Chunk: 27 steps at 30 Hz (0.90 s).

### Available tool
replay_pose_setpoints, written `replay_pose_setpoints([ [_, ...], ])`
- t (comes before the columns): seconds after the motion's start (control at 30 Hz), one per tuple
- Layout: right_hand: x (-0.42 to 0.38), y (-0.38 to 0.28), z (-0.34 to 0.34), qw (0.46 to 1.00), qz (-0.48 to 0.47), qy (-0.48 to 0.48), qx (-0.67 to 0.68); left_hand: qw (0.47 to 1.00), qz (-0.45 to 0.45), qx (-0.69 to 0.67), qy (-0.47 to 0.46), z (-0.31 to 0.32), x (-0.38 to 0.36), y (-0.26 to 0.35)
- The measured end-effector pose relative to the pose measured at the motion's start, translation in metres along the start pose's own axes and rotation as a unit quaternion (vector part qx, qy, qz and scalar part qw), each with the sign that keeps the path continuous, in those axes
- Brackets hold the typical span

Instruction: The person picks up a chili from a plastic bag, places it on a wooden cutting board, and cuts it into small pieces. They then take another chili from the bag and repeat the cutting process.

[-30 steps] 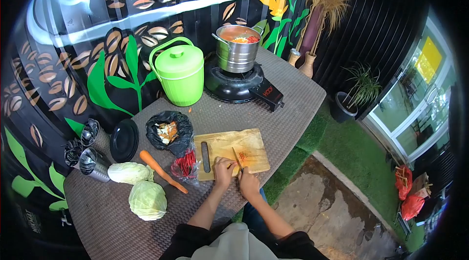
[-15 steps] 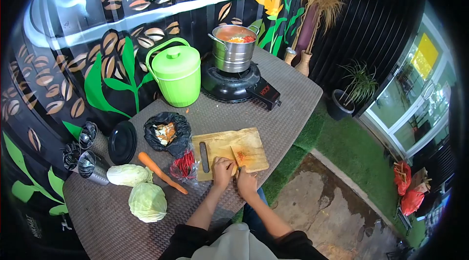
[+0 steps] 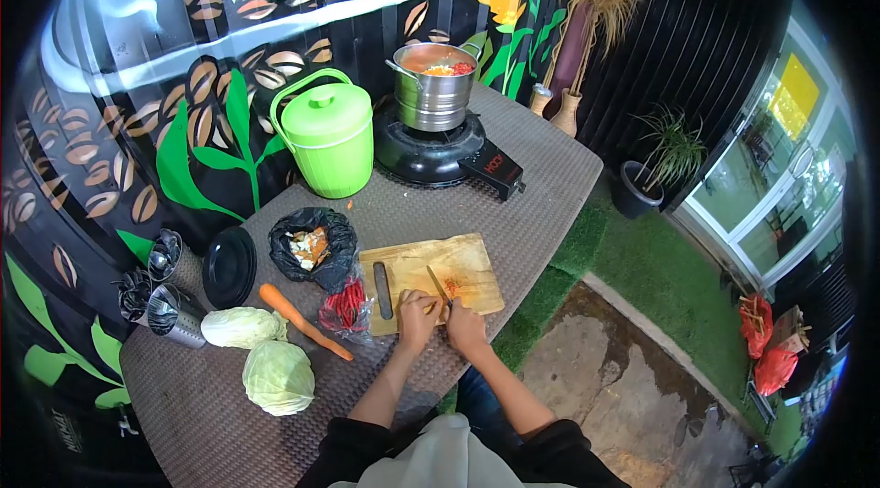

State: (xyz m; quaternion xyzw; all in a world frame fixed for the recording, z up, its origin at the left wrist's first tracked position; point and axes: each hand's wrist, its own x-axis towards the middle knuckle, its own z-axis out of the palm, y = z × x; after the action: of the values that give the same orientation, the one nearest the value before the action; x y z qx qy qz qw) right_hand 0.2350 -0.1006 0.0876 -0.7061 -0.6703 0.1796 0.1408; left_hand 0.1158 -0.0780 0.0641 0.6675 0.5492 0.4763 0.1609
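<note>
A wooden cutting board point(image 3: 463, 254) lies near the table's front edge. My right hand point(image 3: 467, 327) is closed around the handle of a knife point(image 3: 437, 282), its blade pointing away from me over the board. Just left of the blade, my left hand point(image 3: 418, 316) rests on the board with its fingers bent and pressed together. Whatever they pinch is too small and covered to make out. Chopped red bits point(image 3: 453, 287) lie on the board to the right of the blade. Beside the board's left edge is a plastic bag of red chilies point(image 3: 346, 307).
Left of the board are a carrot point(image 3: 303, 321), a round cabbage point(image 3: 279, 378), a longer pale cabbage point(image 3: 244, 328) and a black bag of scraps point(image 3: 313, 245). Farther back stand a green lidded bucket point(image 3: 328, 140) and a steel pot point(image 3: 434, 101) on a portable stove point(image 3: 431, 153). Metal cutlery holders point(image 3: 176, 314) stand at left.
The knife blade has tilted a little leftward, and my right hand has moved slightly up and right. My left hand stays by the blade. The whole view has shifted slightly.
</note>
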Motion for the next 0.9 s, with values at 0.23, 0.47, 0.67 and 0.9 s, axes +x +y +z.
replay_pose_setpoints([
  [0.23, -0.015, -0.005, 0.011, 0.999, 0.016, 0.028, 0.009, 0.998, -0.03, -0.026, -0.042, 0.0, 0.006, -0.016],
  [0.47, -0.003, -0.001, 0.008, 1.0, 0.019, 0.022, -0.004, 0.993, -0.081, -0.077, -0.042, 0.0, 0.004, -0.012],
  [0.67, -0.013, 0.002, 0.025, 0.997, -0.008, 0.059, -0.048, 0.999, -0.011, -0.021, -0.027, 0.001, 0.001, -0.011],
  [0.9, 0.002, -0.003, 0.003, 0.999, -0.013, 0.015, -0.026, 0.999, 0.007, -0.01, -0.032, -0.004, -0.001, -0.004],
])
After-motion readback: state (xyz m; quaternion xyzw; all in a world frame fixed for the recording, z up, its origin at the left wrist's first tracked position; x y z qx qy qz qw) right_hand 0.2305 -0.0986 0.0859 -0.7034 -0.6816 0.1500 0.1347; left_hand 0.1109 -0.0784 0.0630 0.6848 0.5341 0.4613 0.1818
